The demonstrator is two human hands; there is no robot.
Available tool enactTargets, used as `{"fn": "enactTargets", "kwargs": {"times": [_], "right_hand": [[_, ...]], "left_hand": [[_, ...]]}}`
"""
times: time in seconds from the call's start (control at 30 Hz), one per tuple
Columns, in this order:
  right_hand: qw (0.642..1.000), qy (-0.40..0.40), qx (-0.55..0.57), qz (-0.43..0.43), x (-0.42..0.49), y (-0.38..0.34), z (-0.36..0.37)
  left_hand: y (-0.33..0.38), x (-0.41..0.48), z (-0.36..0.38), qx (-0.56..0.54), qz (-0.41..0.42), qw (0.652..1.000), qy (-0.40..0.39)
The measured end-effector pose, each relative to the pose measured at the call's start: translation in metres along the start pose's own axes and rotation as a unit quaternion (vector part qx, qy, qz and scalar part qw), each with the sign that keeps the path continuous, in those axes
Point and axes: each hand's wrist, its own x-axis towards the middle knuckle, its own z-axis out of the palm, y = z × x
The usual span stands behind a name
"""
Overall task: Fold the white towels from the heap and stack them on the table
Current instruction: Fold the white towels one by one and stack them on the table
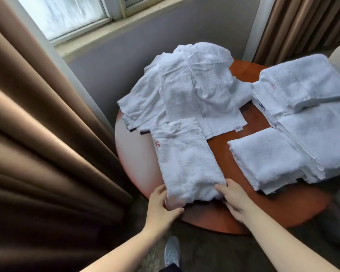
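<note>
I see my left hand [162,203] curled around the near left corner of the half-folded towel [186,160], thumb under the edge, fingers on top. My right hand [232,197] pinches the near right corner, fingers pressed into the cloth. That towel lies long across the round tabletop [249,118], its near end at the front rim. Bare wood shows right of it, before the folded stack [294,134]. The unfolded heap [186,89] sits behind, touching the towel's far end. I make out red stitching on the towel, a red tag on the heap, dark embroidery on the stack; none is legible.
</note>
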Motion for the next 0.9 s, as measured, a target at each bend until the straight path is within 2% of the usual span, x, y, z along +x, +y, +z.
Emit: {"fn": "enactTargets", "kwargs": {"times": [0.03,0.1,0.23,0.37,0.43,0.47,0.5,0.53,0.6,0.63,0.77,0.83,0.9], "right_hand": [[1.0,-0.011,-0.008,-0.011,-0.001,0.004,0.001],[0.998,-0.031,-0.037,-0.033,-0.005,0.008,0.0],[0.992,-0.033,-0.108,-0.061,-0.008,0.006,-0.012],[0.989,0.018,-0.128,-0.076,-0.013,0.008,-0.012],[0.975,0.01,-0.188,-0.122,-0.018,0.009,-0.015],[0.951,-0.004,-0.261,-0.167,-0.022,0.008,-0.018],[0.909,-0.025,-0.358,-0.213,-0.024,0.01,-0.02],[0.85,-0.047,-0.461,-0.249,-0.026,0.012,-0.022],[0.74,-0.049,-0.617,-0.264,-0.025,0.018,-0.022],[0.714,-0.027,-0.644,-0.273,-0.023,0.021,-0.022],[0.678,0.079,-0.623,-0.383,-0.015,0.032,-0.034],[0.651,0.092,-0.622,-0.426,-0.012,0.035,-0.04],[0.638,0.066,-0.626,-0.444,-0.014,0.034,-0.038]], "left_hand": [[-0.003,-0.003,0.001,0.034,0.031,0.999,0.017],[-0.005,-0.005,-0.001,0.012,0.034,0.998,0.047],[-0.007,0.0,-0.004,-0.036,-0.057,0.998,0.013],[-0.001,-0.006,0.004,-0.123,-0.153,0.98,0.009],[-0.001,-0.012,0.005,-0.133,-0.162,0.978,-0.013],[-0.004,-0.016,0.005,-0.078,-0.135,0.988,-0.016],[-0.007,-0.018,0.005,0.017,-0.081,0.996,-0.014],[-0.01,-0.021,0.005,0.116,-0.013,0.993,-0.002],[-0.018,-0.021,0.006,0.255,0.124,0.958,0.04],[-0.023,-0.019,0.006,0.298,0.164,0.939,0.052],[-0.039,-0.015,0.007,0.425,0.218,0.875,0.086],[-0.039,-0.012,0.006,0.465,0.248,0.842,0.113],[-0.036,-0.007,0.005,0.485,0.293,0.814,0.126]]}}
